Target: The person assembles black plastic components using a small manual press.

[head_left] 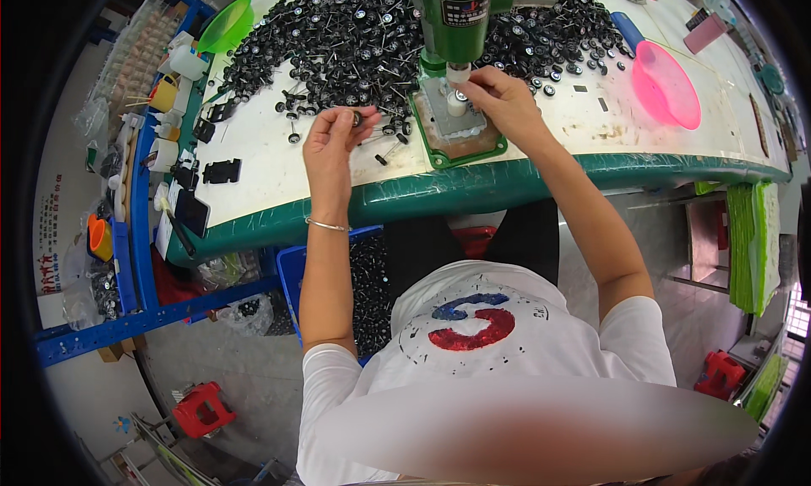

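My left hand (334,144) is raised over the table, its thumb and fingers pinched on a small black wheel (358,119). To the right, my right hand (507,106) reaches under the ram (458,72) of a green bench press (456,17). Its thumb and forefinger close on what looks like another small wheel (461,95), at the top of a short white post (457,108). That post stands on the grey plate (448,129) of the press base. Loose black wheels, some on thin metal axles, lie just beyond my left hand.
Heaps of black wheels (338,42) spread behind and beside the press. A pink bowl (667,84) is at right, a green bowl (226,25) at far left. Black flat pieces (222,172) and a phone (193,212) lie left. A blue bin (291,287) of black parts sits below the padded green edge (422,192).
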Demonstrator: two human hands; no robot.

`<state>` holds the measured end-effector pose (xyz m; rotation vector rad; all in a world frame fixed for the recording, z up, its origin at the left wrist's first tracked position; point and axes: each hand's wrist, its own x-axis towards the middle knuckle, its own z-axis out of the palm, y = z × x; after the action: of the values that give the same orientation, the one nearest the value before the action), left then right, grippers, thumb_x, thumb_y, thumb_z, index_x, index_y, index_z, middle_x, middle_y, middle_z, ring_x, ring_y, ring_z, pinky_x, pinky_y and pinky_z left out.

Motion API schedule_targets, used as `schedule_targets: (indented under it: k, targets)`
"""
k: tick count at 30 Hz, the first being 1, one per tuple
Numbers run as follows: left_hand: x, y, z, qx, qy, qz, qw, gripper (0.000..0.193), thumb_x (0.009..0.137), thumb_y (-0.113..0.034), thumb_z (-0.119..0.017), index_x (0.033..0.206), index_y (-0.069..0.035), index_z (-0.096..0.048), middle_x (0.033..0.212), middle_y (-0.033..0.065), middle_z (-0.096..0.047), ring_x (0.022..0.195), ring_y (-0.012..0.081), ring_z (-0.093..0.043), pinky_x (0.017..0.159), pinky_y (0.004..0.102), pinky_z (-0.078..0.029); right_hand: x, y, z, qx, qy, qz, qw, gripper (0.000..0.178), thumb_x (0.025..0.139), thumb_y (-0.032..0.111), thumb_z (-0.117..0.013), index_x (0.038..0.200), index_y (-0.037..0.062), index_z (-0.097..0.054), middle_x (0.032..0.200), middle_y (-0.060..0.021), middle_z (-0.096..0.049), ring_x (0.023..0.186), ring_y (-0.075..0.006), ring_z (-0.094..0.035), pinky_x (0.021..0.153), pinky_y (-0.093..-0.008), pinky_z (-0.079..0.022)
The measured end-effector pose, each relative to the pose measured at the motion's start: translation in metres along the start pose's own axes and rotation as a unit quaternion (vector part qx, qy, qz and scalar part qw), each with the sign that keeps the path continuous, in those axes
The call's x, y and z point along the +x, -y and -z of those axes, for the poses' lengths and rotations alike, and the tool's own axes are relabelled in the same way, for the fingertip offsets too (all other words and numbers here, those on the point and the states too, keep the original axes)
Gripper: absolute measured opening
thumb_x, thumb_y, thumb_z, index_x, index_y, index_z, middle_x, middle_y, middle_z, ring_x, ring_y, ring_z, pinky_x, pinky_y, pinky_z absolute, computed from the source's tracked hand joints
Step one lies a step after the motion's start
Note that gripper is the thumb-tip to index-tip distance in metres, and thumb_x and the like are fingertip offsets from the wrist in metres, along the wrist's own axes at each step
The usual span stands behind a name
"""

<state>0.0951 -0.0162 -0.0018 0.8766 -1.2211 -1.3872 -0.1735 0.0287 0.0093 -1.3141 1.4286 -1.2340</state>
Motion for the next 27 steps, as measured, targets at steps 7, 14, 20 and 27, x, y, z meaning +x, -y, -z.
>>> schedule_targets:
  k: [7, 14, 20, 27]
  targets:
    - [-0.003, -0.001, -0.021, -0.13, 0.023, 0.094, 0.987, 0.029, 0.092, 0.004, -0.063, 0.121, 0.005, -0.063, 0.111, 0.0168, -0.07, 0.102, 0.0224, -0.07, 0.092, 0.0302, -0.057, 0.009, -0.009, -0.01, -0.045, -0.03, 0.076, 0.996, 0.033, 0.091, 0.032, -0.07, 0.102, 0.0015, -0.073, 0.095, -0.0055, -0.061, 0.082, -0.015, -0.059, 0.076, -0.0297, -0.049]
    - [0.003, -0.005, -0.056, -0.076, 0.029, 0.109, 0.991, 0.018, 0.089, -0.004, -0.07, 0.105, 0.003, -0.071, 0.096, 0.009, -0.073, 0.083, 0.0128, -0.069, 0.075, 0.0224, -0.054, 0.004, 0.001, -0.001, -0.014, 0.004, -0.009, 1.0, 0.026, 0.096, 0.025, -0.065, 0.111, 0.0048, -0.072, 0.071, 0.0039, -0.055, 0.064, -0.0047, -0.046, 0.058, -0.0212, -0.039]
    - [0.011, 0.008, -0.084, 0.099, 0.052, -0.014, 0.994, 0.014, 0.084, -0.007, -0.075, 0.096, 0.001, -0.075, 0.088, -0.0022, -0.067, 0.082, 0.0049, -0.056, 0.075, 0.0213, -0.043, 0.002, 0.009, 0.019, 0.063, -0.068, -0.019, 0.996, 0.026, 0.1, 0.025, -0.06, 0.116, 0.0072, -0.071, 0.078, 0.0062, -0.061, 0.066, -0.001, -0.051, 0.056, -0.0178, -0.037]
    - [0.02, 0.011, -0.108, 0.046, 0.066, -0.015, 0.997, 0.015, 0.083, -0.008, -0.074, 0.094, 0.002, -0.074, 0.088, -0.0001, -0.068, 0.081, 0.0077, -0.059, 0.076, 0.0239, -0.047, 0.046, 0.038, 0.093, -0.013, -0.154, 0.092, 0.984, 0.031, 0.099, 0.03, -0.057, 0.117, 0.0071, -0.069, 0.073, 0.0056, -0.056, 0.063, -0.0027, -0.048, 0.056, -0.0186, -0.037]
